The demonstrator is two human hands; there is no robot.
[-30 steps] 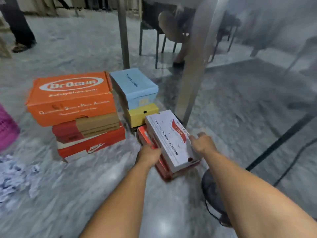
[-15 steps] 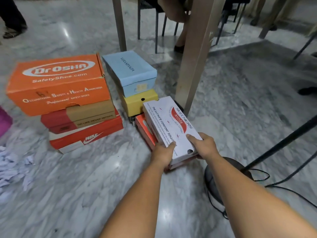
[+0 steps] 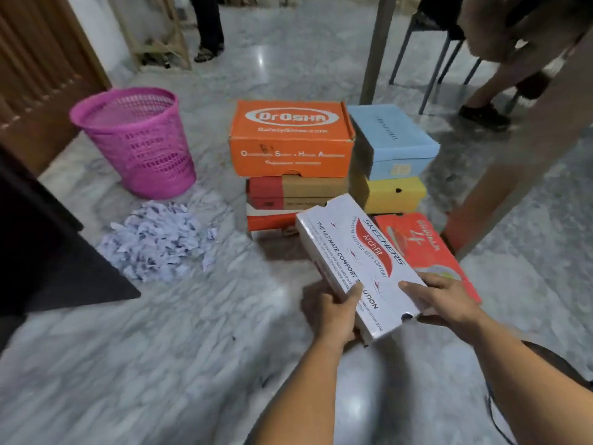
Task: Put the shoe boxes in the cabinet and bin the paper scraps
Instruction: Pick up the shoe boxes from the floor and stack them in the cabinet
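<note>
White Skechers shoe box [image 3: 357, 263] is held up off the marble floor [image 3: 160, 364], tilted, near end toward the camera. L hand [image 3: 335, 311] grips its near-left corner, thumb on the lid, fingers curled under. R hand [image 3: 441, 298] grips the near-right edge, thumb on top, fingers wrapped beneath. Both hands closed on the box.

Just behind/right of it a red shoe box [image 3: 426, 252] lies flat on the floor, partly covered by the white one and the R hand. Behind, two stacks side by side. Left stack: orange Dr.Osha box [image 3: 290, 139] on top, a brown-and-red box [image 3: 296, 191] under it, a red-and-white box [image 3: 269, 221] at the bottom. Right stack: light blue box [image 3: 390, 139] on a yellow box [image 3: 396, 194].

Paper scraps [image 3: 158, 240], a loose pale heap on the floor, left of the stacks, w/ the pink mesh bin [image 3: 138, 139] standing upright just behind the heap. Can't tell if anything's in the bin.

Dark cabinet edge [image 3: 41, 245] at far left. Table leg [image 3: 373, 49] and chair legs [image 3: 439, 65] behind the boxes; another person's legs [image 3: 208, 27] in the bkgd.
</note>
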